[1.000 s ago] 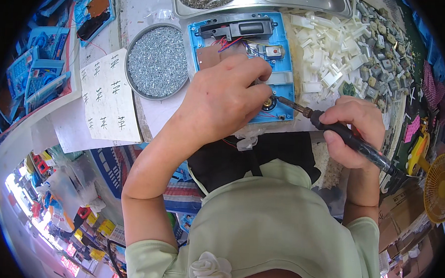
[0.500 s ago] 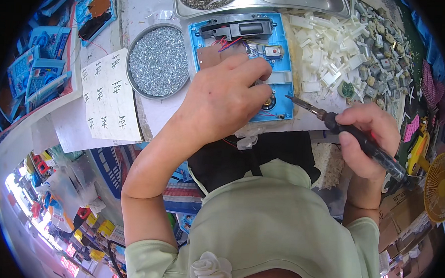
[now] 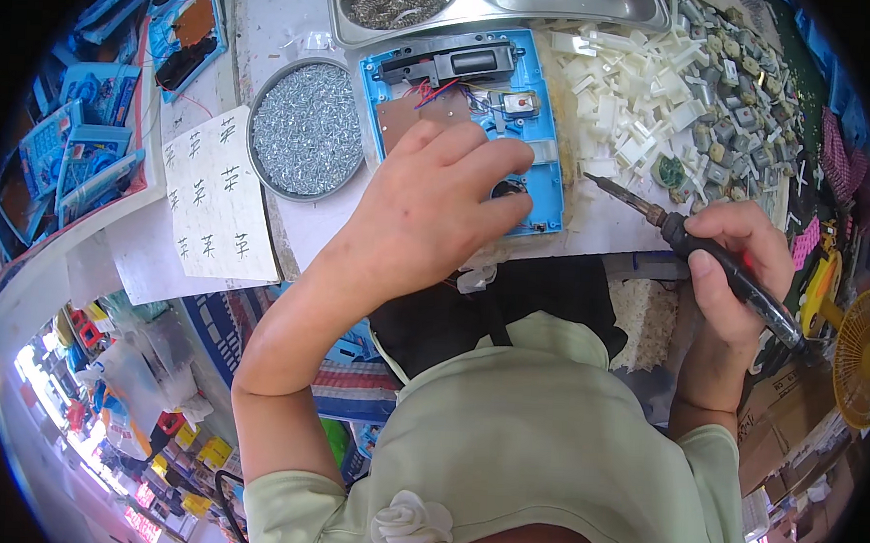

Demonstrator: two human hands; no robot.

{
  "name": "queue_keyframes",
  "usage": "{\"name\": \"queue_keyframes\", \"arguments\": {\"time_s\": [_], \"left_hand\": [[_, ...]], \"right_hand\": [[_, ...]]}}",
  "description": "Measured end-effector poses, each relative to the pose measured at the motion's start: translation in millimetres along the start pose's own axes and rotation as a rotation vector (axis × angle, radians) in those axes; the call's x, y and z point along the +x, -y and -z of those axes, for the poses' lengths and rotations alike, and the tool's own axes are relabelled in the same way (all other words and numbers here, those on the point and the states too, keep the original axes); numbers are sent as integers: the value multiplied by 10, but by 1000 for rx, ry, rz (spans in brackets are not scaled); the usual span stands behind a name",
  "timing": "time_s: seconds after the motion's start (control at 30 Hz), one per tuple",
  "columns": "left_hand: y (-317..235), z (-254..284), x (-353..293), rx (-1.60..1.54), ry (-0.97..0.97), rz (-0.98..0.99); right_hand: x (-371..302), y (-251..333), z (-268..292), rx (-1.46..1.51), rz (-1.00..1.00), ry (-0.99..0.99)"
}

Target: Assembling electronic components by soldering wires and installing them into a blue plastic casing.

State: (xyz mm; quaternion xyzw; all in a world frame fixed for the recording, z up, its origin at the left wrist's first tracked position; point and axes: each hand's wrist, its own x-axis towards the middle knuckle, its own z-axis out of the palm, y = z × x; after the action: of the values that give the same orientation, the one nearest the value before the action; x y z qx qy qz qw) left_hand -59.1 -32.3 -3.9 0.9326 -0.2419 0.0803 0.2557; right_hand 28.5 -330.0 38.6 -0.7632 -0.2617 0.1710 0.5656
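My left hand [image 3: 438,194] lies over the lower part of an open blue plastic casing [image 3: 548,184]. Its fingers are curled, thumb and index finger bent around a dark round part [image 3: 508,188] inside; what they pinch is mostly hidden. Within the casing are a black bar-shaped part [image 3: 454,64], a brown circuit board [image 3: 398,117], red and blue wires and a small motor-like part [image 3: 520,103]. To the right of the casing, my right hand [image 3: 741,265] grips a soldering iron [image 3: 721,277] by its black handle. The iron's tip points up and left, apart from the casing.
A round tin of small screws [image 3: 307,130] stands left of the casing, beside a sheet with handwriting [image 3: 219,204]. Metal trays [image 3: 573,4] sit behind. White plastic parts [image 3: 637,96] and small grey motors [image 3: 747,120] are heaped right. More blue casings [image 3: 98,92] lie far left.
The soldering iron in my right hand has moved right, away from the casing's edge. My left hand has shifted slightly and now covers more of the round part.
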Motion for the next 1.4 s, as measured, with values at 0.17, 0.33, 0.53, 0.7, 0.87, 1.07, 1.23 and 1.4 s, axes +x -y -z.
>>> {"name": "queue_keyframes", "arguments": {"time_s": [0.17, 0.33, 0.53, 0.7, 0.87, 1.07, 1.23, 1.4], "left_hand": [[7, -50, -24, -3, -8, 30], [-136, -85, -60, 0, -72, 164], [-246, -156, -61, 61, -115, 237], [-379, -197, -51, 81, -138, 310], [-430, -210, 8, 115, -126, 321], [-310, -220, -85, 56, -157, 303], [-175, -102, -288, -7, -333, 372], [-83, -11, -249, 20, -224, 256]], "right_hand": [[-33, -21, 47, -31, 39, -35], [-132, -25, 142, -16, -36, -86], [-392, -162, 520, 47, -17, -346], [-753, -207, 1482, 61, 52, -901], [-886, -315, 2105, -181, 59, -1165], [-450, -841, 2433, -59, -155, -1094], [-679, -1133, 2458, 578, -280, -949], [-657, -1051, 1514, 786, -187, -657]]}}
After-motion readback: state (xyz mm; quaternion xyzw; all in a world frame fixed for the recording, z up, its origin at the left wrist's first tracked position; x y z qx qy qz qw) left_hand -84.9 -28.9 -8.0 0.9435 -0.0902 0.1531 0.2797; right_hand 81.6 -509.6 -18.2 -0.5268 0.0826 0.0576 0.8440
